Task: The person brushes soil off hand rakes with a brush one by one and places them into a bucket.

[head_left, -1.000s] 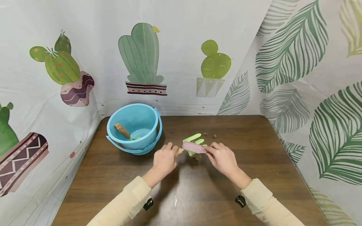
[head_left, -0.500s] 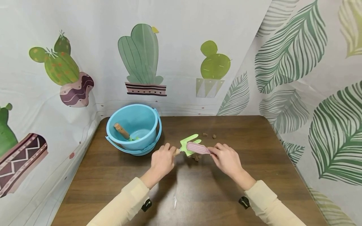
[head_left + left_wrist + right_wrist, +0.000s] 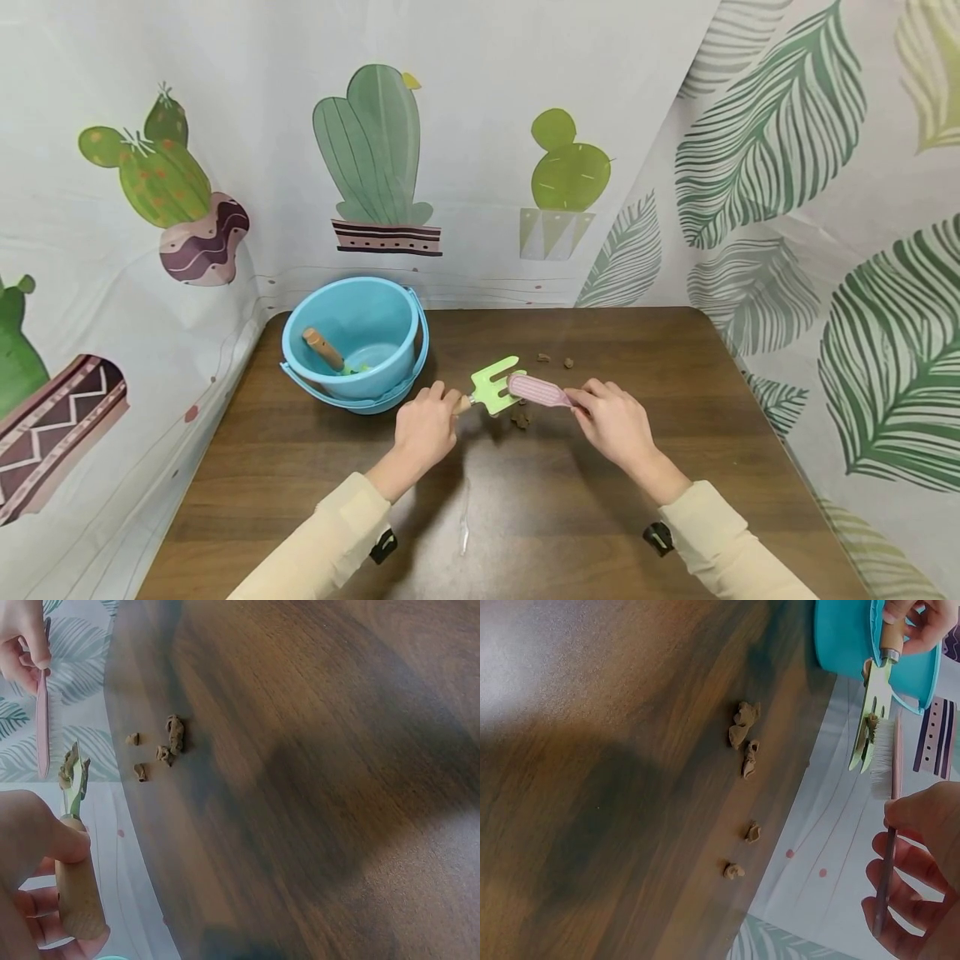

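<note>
My left hand (image 3: 424, 425) grips the wooden handle of a small green garden fork (image 3: 487, 388), its tines pointing right. Brown clay-like clumps (image 3: 69, 768) cling to the fork's metal. Held in my right hand (image 3: 617, 423) is a pink scrubbing brush (image 3: 538, 390) with white bristles (image 3: 883, 754). The brush head overlaps the fork's tine ends in the head view. In the right wrist view the bristles face the fork, right at a brown clump on it. Both tools are held above the wooden table (image 3: 585, 533).
Several brown crumbs (image 3: 520, 419) lie on the table beneath the tools, with two more (image 3: 567, 362) farther back. At the back left stands a blue bucket (image 3: 360, 287); a wooden-handled tool (image 3: 323, 349) with a green end leans inside. A patterned cloth (image 3: 480, 167) hangs behind the table.
The brush has moved right along the fork with my right hand, uncovering the fork's neck and most of its tines. My left hand has shifted slightly left with the fork.
</note>
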